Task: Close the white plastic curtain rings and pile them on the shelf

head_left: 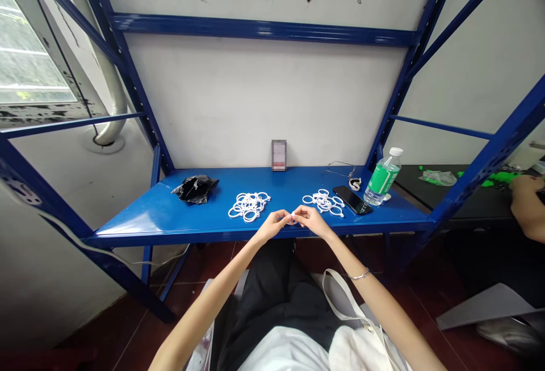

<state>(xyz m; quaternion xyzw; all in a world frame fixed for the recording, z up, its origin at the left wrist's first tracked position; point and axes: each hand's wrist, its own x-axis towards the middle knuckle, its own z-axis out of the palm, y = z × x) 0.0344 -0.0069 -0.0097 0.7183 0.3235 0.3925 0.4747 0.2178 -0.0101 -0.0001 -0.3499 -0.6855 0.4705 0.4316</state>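
Observation:
Over the front edge of the blue table (145,220), my left hand (275,224) and my right hand (311,219) meet fingertip to fingertip. Both are closed in a pinch around a small white plastic piece (293,215), mostly hidden by the fingers; its full shape cannot be made out. Just beyond my left hand lies a pile of white plastic rings (249,206) with small knobs. A second pile of similar white rings (323,201) is beyond my right hand, to its right.
A crumpled black plastic bag (196,189) lies at left. On the right are a black phone (352,199), a water bottle (383,178) and a cord with a small white item (355,183). A small upright card (279,155) stands behind. Blue frame posts flank the table; another person's arm (528,206) shows far right.

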